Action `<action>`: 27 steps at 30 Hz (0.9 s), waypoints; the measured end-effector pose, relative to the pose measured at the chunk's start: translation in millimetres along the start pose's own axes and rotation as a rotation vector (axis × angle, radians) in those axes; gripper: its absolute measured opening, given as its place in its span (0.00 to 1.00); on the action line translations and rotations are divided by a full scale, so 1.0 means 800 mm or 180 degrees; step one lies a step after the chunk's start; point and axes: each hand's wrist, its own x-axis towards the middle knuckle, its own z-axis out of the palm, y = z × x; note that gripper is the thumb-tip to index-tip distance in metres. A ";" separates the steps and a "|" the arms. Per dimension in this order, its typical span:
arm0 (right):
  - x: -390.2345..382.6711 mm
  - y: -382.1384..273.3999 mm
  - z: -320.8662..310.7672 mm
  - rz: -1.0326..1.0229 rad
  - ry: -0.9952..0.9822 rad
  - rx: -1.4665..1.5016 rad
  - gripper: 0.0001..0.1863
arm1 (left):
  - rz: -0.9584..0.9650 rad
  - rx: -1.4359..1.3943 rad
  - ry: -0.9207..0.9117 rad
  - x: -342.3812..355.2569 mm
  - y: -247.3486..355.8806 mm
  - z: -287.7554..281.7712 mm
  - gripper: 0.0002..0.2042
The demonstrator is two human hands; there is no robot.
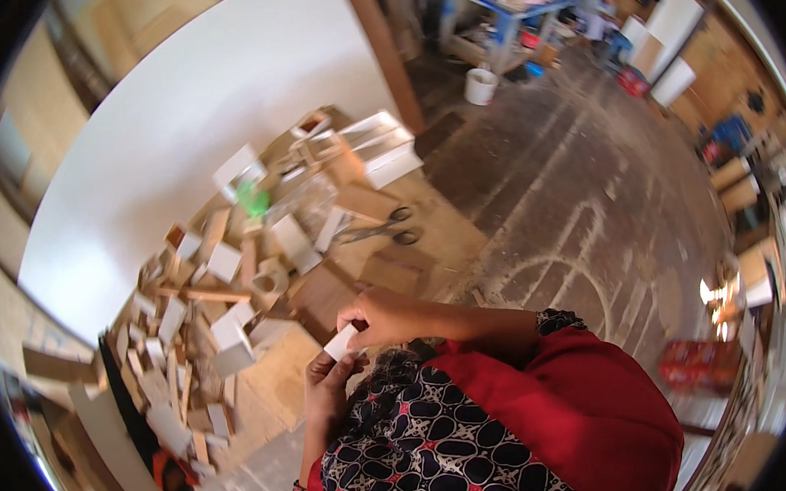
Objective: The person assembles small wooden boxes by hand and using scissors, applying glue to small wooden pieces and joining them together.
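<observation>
White piece [339, 343], small and flat, is held close in front of the body, above the near side of the plywood surface [277, 374]. The left hand [327, 381] pinches it from below, and the right hand [367, 314] takes it with the fingertips from the upper right; so both grips are closed upon this same piece, perhaps because one hand keeps it steady for the other (what exactly the fingers do is too small to tell). Just past the hands lies a brown board [322, 292], and beyond it the scissors [377, 230] rest flat with the handles toward the right, which seems a convenient side for the right hand. To the left, a cream-coloured roll [278, 271] sits among the wooden offcuts [177, 317], heaped loosely, so the hands probably have less freedom on that side. Farther, a white divided box [394, 167] stands near the far edge of the surface, and a large white panel [212, 85] rises behind the heap like a wall, limiting movement there. On the right the surface comes to its edge, and past it the brown floor [571, 208] gives wider room. Farthest are a white bucket [481, 88] and a blue workbench [507, 24], well apart from the hands
</observation>
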 end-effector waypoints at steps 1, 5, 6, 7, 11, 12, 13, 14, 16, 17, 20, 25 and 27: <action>-0.016 -0.004 -0.005 0.0034 0.0145 0.0007 0.14 | -0.0121 -0.0098 -0.0195 0.008 -0.001 0.005 0.15; -0.067 -0.006 -0.013 0.0267 0.0706 -0.0024 0.13 | -0.0381 0.0316 -0.0532 0.024 0.014 0.051 0.11; -0.079 -0.007 -0.014 0.0315 0.0863 -0.0083 0.13 | -0.0402 0.0426 -0.0682 0.029 0.016 0.062 0.11; -0.088 -0.013 -0.013 0.0354 0.1036 -0.0008 0.14 | -0.0391 0.0522 -0.0778 0.031 0.020 0.068 0.11; -0.121 -0.029 -0.005 0.0477 0.1540 -0.0146 0.14 | -0.0425 0.0845 -0.1280 0.047 0.017 0.072 0.09; -0.126 -0.037 0.000 0.0607 0.1594 -0.0032 0.13 | -0.0463 0.0831 -0.1403 0.048 0.016 0.067 0.10; -0.133 -0.041 0.004 0.0759 0.1645 0.0067 0.13 | -0.0507 0.0797 -0.1545 0.048 0.014 0.067 0.11; -0.136 -0.043 0.011 0.0846 0.1694 0.0256 0.13 | -0.0548 0.0759 -0.1677 0.046 0.014 0.066 0.12; -0.140 -0.047 0.028 0.1055 0.1770 0.0635 0.13 | -0.0489 0.0887 -0.1759 0.040 0.013 0.062 0.11; -0.143 -0.047 0.037 0.1085 0.1828 0.0617 0.13 | -0.0492 0.0862 -0.1823 0.038 0.009 0.058 0.11; -0.139 -0.045 0.061 0.1125 0.1896 0.0783 0.14 | -0.0591 0.0679 -0.1865 0.029 -0.003 0.036 0.10; -0.108 -0.009 0.045 0.1687 0.2002 0.1140 0.16 | -0.0782 -0.0061 -0.1486 0.006 -0.002 0.005 0.08; -0.078 0.036 0.030 0.1361 0.2745 -0.0650 0.12 | -0.0700 -0.0422 -0.1429 0.004 0.000 -0.008 0.06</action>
